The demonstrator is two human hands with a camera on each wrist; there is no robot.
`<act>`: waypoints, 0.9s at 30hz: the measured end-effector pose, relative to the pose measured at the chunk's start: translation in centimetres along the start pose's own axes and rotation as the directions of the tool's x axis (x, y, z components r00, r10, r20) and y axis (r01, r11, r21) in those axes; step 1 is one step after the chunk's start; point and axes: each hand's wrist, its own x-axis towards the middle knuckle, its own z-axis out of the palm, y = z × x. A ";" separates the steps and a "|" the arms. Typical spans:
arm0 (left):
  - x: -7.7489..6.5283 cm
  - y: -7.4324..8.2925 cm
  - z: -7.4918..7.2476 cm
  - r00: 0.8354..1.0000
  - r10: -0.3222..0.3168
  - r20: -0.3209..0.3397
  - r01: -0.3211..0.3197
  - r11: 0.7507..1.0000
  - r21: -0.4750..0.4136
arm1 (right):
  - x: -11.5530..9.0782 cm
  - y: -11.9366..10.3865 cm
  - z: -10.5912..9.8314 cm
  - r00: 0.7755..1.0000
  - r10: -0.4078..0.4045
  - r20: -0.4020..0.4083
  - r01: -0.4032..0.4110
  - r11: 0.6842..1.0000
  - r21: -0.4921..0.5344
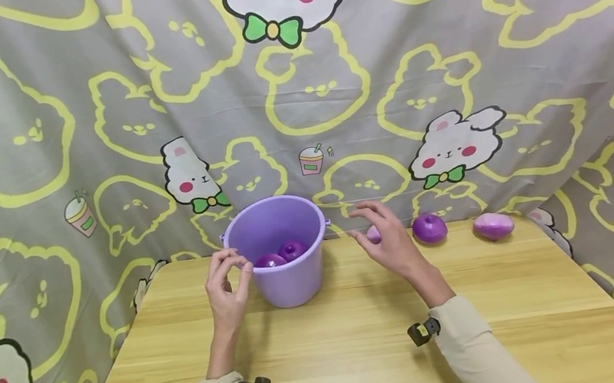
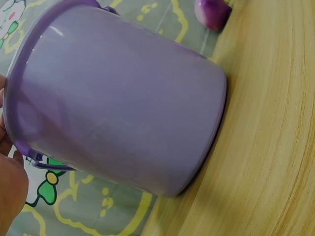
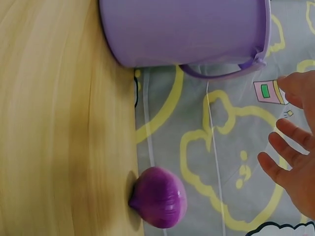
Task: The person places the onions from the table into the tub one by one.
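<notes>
A light-purple bucket (image 1: pixel 291 285) stands upright on the table, with two shiny purple onions (image 1: pixel 292 250) inside it. My left hand (image 1: pixel 227 288) holds the near left part of its rim; in the left wrist view only part of that hand (image 2: pixel 11 187) shows at the rim. To the right of the bucket, my right hand (image 1: pixel 388 245) hovers with fingers apart, holding nothing. Behind it a purple onion (image 1: pixel 373 234) is mostly hidden in the head view. The right wrist view shows a whole purple onion (image 3: pixel 158 197) below the spread fingers (image 3: pixel 280 169).
Farther right along the table's back edge sit another purple onion (image 1: pixel 429 228) and an oblong purple-and-pale piece (image 1: pixel 494 226). A patterned grey curtain (image 1: pixel 330 149) hangs right behind the wooden table (image 1: pixel 330 358). The bucket's handle (image 3: pixel 216 76) hangs down at its back.
</notes>
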 end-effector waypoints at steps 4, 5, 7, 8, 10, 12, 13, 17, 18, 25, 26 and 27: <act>0.0 0.0 0.0 1.000 0.002 -0.001 -0.002 1.000 0.003 | -0.2 0.6 0.0 1.000 0.023 0.000 -0.023 0.999 -0.022; 0.0 0.0 0.0 1.000 0.003 -0.001 -0.003 1.000 0.003 | -0.2 0.8 0.0 1.000 0.030 0.002 -0.030 0.999 -0.027; -0.1 0.1 0.0 1.000 0.004 -0.001 -0.004 1.000 0.003 | -0.3 1.1 0.0 0.999 0.048 0.009 -0.047 0.998 -0.037; -0.1 0.0 0.0 1.000 0.005 -0.001 -0.005 1.000 0.004 | -0.3 1.2 0.0 0.998 0.058 0.014 -0.058 0.998 -0.041; -0.1 0.1 0.0 1.000 0.008 0.001 -0.008 1.000 0.001 | -0.4 1.6 0.0 0.997 0.076 0.022 -0.075 0.996 -0.049; 0.0 0.1 0.0 1.000 0.012 0.000 -0.012 1.000 0.005 | -0.4 2.0 -0.1 0.995 0.093 0.029 -0.091 0.994 -0.057; 0.0 0.1 0.0 1.000 0.013 0.000 -0.013 1.000 0.005 | -0.4 2.2 -0.1 0.995 0.097 0.031 -0.095 0.994 -0.059; 0.0 0.2 0.1 1.000 0.009 -0.004 -0.009 1.000 -0.001 | -0.4 2.8 -0.2 0.995 0.090 0.034 -0.087 0.994 -0.068; 0.0 0.2 0.1 1.000 0.008 -0.004 -0.008 1.000 -0.005 | -0.4 2.9 -0.2 0.996 0.084 0.034 -0.081 0.994 -0.068; -0.1 0.3 0.1 1.000 0.001 -0.007 -0.001 1.000 -0.012 | -0.4 3.8 -0.1 0.994 0.102 0.046 -0.099 0.992 -0.078; -0.1 0.3 0.2 1.000 0.002 -0.007 -0.002 1.000 -0.013 | -0.3 4.0 -0.1 0.992 0.111 0.051 -0.107 0.991 -0.080; -0.1 0.3 0.2 1.000 0.002 -0.007 -0.002 1.000 -0.014 | -0.3 4.1 -0.1 0.991 0.120 0.056 -0.116 0.990 -0.080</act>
